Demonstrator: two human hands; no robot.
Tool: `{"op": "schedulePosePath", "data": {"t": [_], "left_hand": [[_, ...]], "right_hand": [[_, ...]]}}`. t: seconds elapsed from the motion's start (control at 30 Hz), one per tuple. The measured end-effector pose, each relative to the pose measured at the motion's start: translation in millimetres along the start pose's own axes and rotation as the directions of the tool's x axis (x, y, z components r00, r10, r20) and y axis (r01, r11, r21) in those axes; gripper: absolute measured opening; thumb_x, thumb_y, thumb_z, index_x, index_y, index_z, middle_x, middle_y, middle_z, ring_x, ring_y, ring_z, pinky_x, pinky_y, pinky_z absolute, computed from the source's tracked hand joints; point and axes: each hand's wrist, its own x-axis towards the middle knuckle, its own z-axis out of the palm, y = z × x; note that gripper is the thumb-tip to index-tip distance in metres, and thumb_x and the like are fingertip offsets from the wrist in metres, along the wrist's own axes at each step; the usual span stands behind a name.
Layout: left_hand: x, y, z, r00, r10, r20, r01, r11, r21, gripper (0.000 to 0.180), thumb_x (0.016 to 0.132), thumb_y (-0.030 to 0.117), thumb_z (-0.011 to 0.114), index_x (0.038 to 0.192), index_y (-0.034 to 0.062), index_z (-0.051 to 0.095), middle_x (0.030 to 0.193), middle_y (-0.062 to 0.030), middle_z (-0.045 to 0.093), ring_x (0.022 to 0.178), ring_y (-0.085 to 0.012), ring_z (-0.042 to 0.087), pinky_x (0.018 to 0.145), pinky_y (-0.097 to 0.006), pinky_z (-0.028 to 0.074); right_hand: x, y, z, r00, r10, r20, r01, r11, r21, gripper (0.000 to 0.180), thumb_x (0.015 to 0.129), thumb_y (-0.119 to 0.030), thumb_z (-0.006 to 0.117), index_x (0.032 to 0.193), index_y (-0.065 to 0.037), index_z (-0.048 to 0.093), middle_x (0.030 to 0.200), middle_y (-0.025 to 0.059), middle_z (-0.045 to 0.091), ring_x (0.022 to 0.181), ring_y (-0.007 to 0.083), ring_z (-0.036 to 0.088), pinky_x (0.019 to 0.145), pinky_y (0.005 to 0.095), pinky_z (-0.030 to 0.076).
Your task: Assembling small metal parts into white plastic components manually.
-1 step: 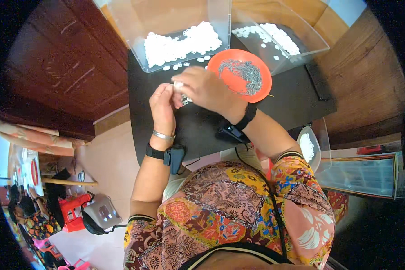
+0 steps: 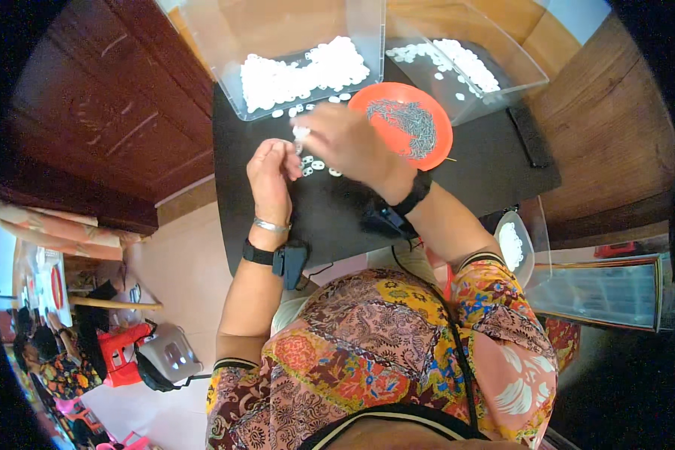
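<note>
My left hand (image 2: 272, 171) and my right hand (image 2: 346, 141) meet over a black table (image 2: 487, 172). Between their fingertips they pinch a small white piece (image 2: 301, 133). A few loose white pieces (image 2: 316, 165) lie on the table just below the fingers. To the right of my right hand stands an orange plate (image 2: 435, 142) holding a heap of small dark metal parts (image 2: 406, 120). Behind the hands is a clear plastic bin (image 2: 225, 71) filled with white pieces (image 2: 300, 75). Both wrists wear black bands.
A second clear bin (image 2: 521, 64) with more white pieces stands at the back right. A flat black bar (image 2: 528, 135) lies near the table's right edge. A small clear container (image 2: 513, 244) of white pieces sits by my right elbow. A red stool (image 2: 116, 352) stands on the floor at the left.
</note>
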Motion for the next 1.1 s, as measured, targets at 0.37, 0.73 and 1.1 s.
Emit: {"op": "schedulePosePath", "data": {"t": [0.37, 0.73, 1.1], "left_hand": [[0.3, 4.4, -5.6, 0.994, -0.024, -0.105, 0.027, 0.999, 0.019, 0.021, 0.091, 0.016, 0.044, 0.079, 0.0044, 0.058, 0.062, -0.0007, 0.055, 0.048, -0.0067, 0.047, 0.045, -0.019, 0.034], [6.2, 6.5, -10.3, 0.983, -0.027, -0.183, 0.028, 1.0, 0.001, 0.021, 0.09, 0.014, 0.044, 0.077, 0.0045, 0.057, 0.06, -0.0018, 0.055, 0.045, -0.0074, 0.046, 0.042, -0.02, 0.034], [16.1, -4.3, -23.4, 0.966, -0.055, -0.251, 0.052, 0.998, -0.017, 0.024, 0.09, 0.019, 0.045, 0.076, 0.0039, 0.058, 0.061, -0.0039, 0.056, 0.044, -0.0096, 0.048, 0.04, -0.021, 0.035]], "right_hand": [[36.3, 42.2, -128.1, 0.905, 0.246, -0.348, -0.364, 0.87, -0.333, 0.031, 0.076, -0.008, 0.065, 0.107, -0.006, 0.062, 0.105, 0.0165, 0.059, 0.093, 0.0257, 0.057, 0.082, 0.0325, 0.045], [16.3, 37.4, -57.3, 0.897, 0.348, 0.274, -0.281, 0.925, -0.258, 0.019, 0.08, -0.018, 0.059, 0.093, -0.008, 0.067, 0.093, 0.0109, 0.066, 0.094, 0.0269, 0.058, 0.083, 0.036, 0.046], [9.1, 68.9, 62.2, 0.715, 0.366, 0.596, -0.173, 0.918, -0.357, 0.018, 0.073, -0.014, 0.056, 0.085, -0.01, 0.069, 0.085, 0.0144, 0.066, 0.082, 0.0327, 0.063, 0.073, 0.0426, 0.049]]}}
